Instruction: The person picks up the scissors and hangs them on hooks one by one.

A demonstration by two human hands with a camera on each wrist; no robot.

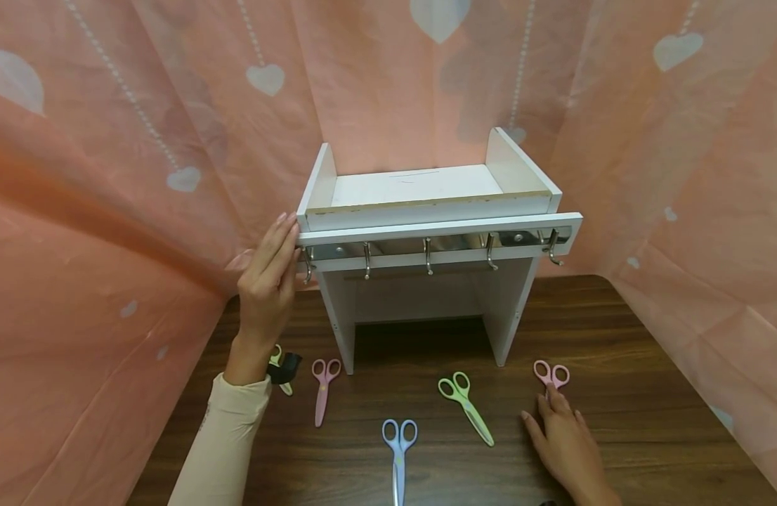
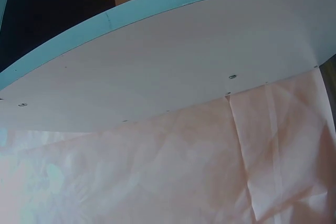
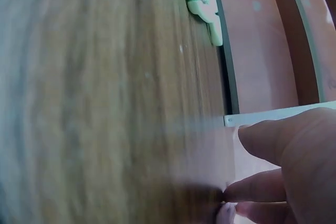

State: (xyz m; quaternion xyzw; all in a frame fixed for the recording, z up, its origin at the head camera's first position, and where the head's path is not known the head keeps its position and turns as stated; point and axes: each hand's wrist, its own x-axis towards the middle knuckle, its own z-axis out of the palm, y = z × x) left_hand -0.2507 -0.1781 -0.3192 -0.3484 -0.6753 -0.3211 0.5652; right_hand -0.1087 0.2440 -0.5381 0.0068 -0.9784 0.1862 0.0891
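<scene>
My left hand [image 1: 265, 281] rests with straight fingers against the left end of a white shelf's hook rail [image 1: 439, 240]; its thumb is hidden. In the left wrist view only the shelf's white side panel [image 2: 173, 66] shows, without the hand. My right hand [image 1: 568, 443] is low over the table at the right, fingertips touching pink scissors [image 1: 556, 372] and covering their blades. In the right wrist view, the thumb stands apart from the fingers of the right hand [image 3: 294, 166], and a bit of the pink scissors [image 3: 227, 213] shows at the fingertips.
Green scissors [image 1: 467, 407], blue scissors [image 1: 399, 457] and another pink pair [image 1: 323, 393] lie before the white shelf [image 1: 515, 302]. Yellow-green scissors [image 1: 286, 386] are partly hidden by the left wrist. Pink cloth [image 1: 388, 91] with hearts surrounds the dark wooden table [image 1: 641, 407].
</scene>
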